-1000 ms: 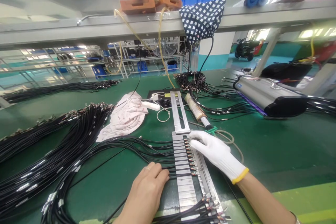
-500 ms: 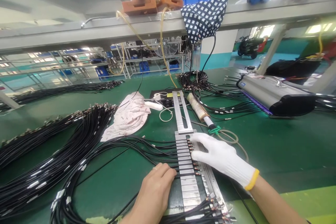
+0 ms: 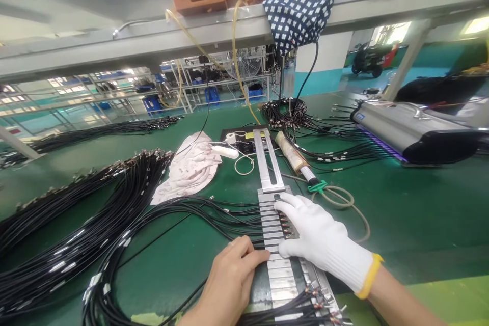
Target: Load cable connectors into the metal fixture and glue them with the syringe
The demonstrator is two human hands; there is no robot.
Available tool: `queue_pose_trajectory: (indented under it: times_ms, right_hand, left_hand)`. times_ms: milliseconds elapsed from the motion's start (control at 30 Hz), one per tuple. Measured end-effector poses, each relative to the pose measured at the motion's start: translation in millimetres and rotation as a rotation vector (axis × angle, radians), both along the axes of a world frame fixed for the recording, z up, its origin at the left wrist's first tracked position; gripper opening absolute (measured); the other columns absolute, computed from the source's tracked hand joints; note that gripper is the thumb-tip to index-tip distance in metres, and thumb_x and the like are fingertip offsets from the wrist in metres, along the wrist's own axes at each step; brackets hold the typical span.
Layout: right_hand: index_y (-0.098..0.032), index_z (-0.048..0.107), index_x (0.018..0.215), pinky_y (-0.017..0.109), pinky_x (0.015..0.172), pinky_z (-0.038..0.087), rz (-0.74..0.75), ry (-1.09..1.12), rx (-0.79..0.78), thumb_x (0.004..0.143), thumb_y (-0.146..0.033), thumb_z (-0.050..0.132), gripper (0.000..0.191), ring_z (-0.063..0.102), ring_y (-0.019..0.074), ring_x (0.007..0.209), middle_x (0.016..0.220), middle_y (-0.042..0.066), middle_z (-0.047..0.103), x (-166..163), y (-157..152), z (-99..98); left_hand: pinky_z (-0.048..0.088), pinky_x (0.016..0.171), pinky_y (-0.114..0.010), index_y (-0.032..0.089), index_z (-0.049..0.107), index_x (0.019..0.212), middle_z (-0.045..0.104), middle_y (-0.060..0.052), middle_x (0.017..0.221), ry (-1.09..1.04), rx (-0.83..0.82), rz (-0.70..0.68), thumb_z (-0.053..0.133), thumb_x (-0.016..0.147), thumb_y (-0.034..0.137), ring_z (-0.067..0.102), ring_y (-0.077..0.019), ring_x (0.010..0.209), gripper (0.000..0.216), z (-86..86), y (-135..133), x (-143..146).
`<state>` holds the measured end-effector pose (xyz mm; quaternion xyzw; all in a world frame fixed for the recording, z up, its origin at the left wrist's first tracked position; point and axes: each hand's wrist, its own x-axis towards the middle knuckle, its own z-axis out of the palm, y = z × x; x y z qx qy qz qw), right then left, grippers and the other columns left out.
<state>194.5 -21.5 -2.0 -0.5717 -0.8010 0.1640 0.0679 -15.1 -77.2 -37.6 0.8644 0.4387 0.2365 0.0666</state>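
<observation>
A slotted metal fixture [image 3: 281, 276] lies on the bench, with a row of black cables [image 3: 244, 221] set across its upper part. My bare left hand [image 3: 231, 277] is at the fixture's left edge. Its fingers are curled over a cable and the index finger reaches onto the metal; the grip is partly hidden. My right hand [image 3: 324, 232], in a white knit glove with a yellow cuff, rests over the cable ends on the right side. Its thumb is spread from the fingers, and nothing is held between them. More cable ends [image 3: 311, 298] lie across the lower slots.
Thick bundles of black cables [image 3: 91, 219] cover the left side. A pinkish cloth [image 3: 189, 168] lies behind them. A wrapped tool [image 3: 296, 158] with a green clip is beyond my right hand. Farther right stands a silver machine [image 3: 412, 130] with purple light. A shelf beam [image 3: 214, 30] crosses above.
My left index finger has stretched out onto the fixture. My right thumb has shifted down along the cable ends, opening a wider gap from the fingers. The camera view has shifted slightly.
</observation>
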Motion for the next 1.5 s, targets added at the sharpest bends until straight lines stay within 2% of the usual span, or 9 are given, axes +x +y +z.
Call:
queue_pose_trajectory:
  times_ms: [333,467,567,700,800,900,1133,1300,1500]
  right_hand:
    - [-0.017,0.057,0.135,0.054,0.097,0.047,0.116,-0.123,0.055,0.075,-0.029,0.081,0.066,0.05,0.0403,0.122,0.144,0.014,0.052,-7,-1,12.1]
    - [-0.017,0.061,0.128,0.056,0.096,0.046,0.14,-0.105,0.092,0.075,-0.029,0.08,0.058,0.048,0.0442,0.124,0.142,0.015,0.054,-6,-1,9.2]
    - [-0.02,0.061,0.127,0.055,0.098,0.045,0.138,-0.051,0.129,0.075,-0.033,0.08,0.057,0.047,0.0421,0.126,0.142,0.014,0.054,-2,-2,1.6]
    - [-0.018,0.058,0.133,0.049,0.104,0.042,0.101,0.022,0.157,0.078,-0.037,0.076,0.06,0.043,0.0374,0.133,0.147,0.012,0.05,5,-4,-11.7]
    - [-0.016,0.057,0.136,0.046,0.108,0.039,0.077,0.096,0.164,0.079,-0.038,0.075,0.064,0.044,0.0343,0.133,0.149,0.012,0.049,8,-4,-19.2]
    - [-0.016,0.058,0.135,0.045,0.109,0.038,0.07,0.162,0.168,0.077,-0.038,0.075,0.064,0.045,0.0333,0.132,0.147,0.01,0.05,10,-4,-23.0]
    - [-0.022,0.062,0.131,0.042,0.104,0.042,0.005,0.262,0.146,0.078,-0.037,0.071,0.056,0.051,0.0305,0.126,0.141,0.007,0.057,14,-3,-19.7]
    - [-0.028,0.063,0.128,0.04,0.101,0.044,-0.065,0.336,0.069,0.081,-0.036,0.067,0.048,0.055,0.0275,0.123,0.137,0.004,0.06,18,-1,-14.6]
    - [-0.029,0.066,0.125,0.039,0.102,0.044,-0.103,0.391,0.032,0.083,-0.034,0.065,0.043,0.057,0.0254,0.122,0.135,0.003,0.062,22,2,-14.5]
  left_hand:
    - [0.05,0.061,-0.029,0.016,0.067,0.104,0.062,-0.008,0.086,0.133,0.131,-0.051,0.034,0.094,0.003,0.058,-0.0199,0.071,0.037,-5.5,2,4]
    - [0.052,0.067,-0.033,0.014,0.066,0.098,0.062,-0.011,0.096,0.158,0.227,-0.066,0.033,0.094,0.003,0.059,-0.0215,0.08,0.035,-1.6,3,7]
    - [0.053,0.07,-0.036,0.012,0.065,0.104,0.061,-0.012,0.098,0.192,0.244,-0.072,0.032,0.095,0.002,0.058,-0.0226,0.084,0.035,-1.2,1,9]
    - [0.05,0.071,-0.037,0.016,0.064,0.105,0.062,-0.01,0.097,0.155,0.117,-0.036,0.035,0.096,0.006,0.057,-0.0234,0.083,0.032,5.3,-11,12]
    - [0.048,0.075,-0.036,0.02,0.063,0.097,0.065,-0.006,0.094,0.096,-0.094,-0.017,0.04,0.098,0.013,0.059,-0.022,0.083,0.024,15.9,-24,12]
    - [0.046,0.072,-0.03,0.021,0.063,0.09,0.067,-0.002,0.085,0.067,-0.307,-0.009,0.052,0.09,0.011,0.061,-0.0196,0.08,0.014,22.6,-32,10]
    - [0.043,0.067,-0.022,0.019,0.062,0.077,0.064,0.001,0.079,-0.093,-0.678,0.123,0.053,0.079,0.012,0.058,-0.0147,0.072,0.011,27.8,-25,8]
    - [0.041,0.064,-0.022,0.02,0.056,0.079,0.06,0.002,0.073,-0.15,-0.683,0.173,0.049,0.089,0.027,0.054,-0.015,0.069,0.014,32.5,-21,8]
    - [0.04,0.066,-0.024,0.019,0.059,0.086,0.058,0.0,0.076,-0.255,-0.74,0.177,0.051,0.088,0.037,0.051,-0.0155,0.071,0.019,29.9,-10,3]
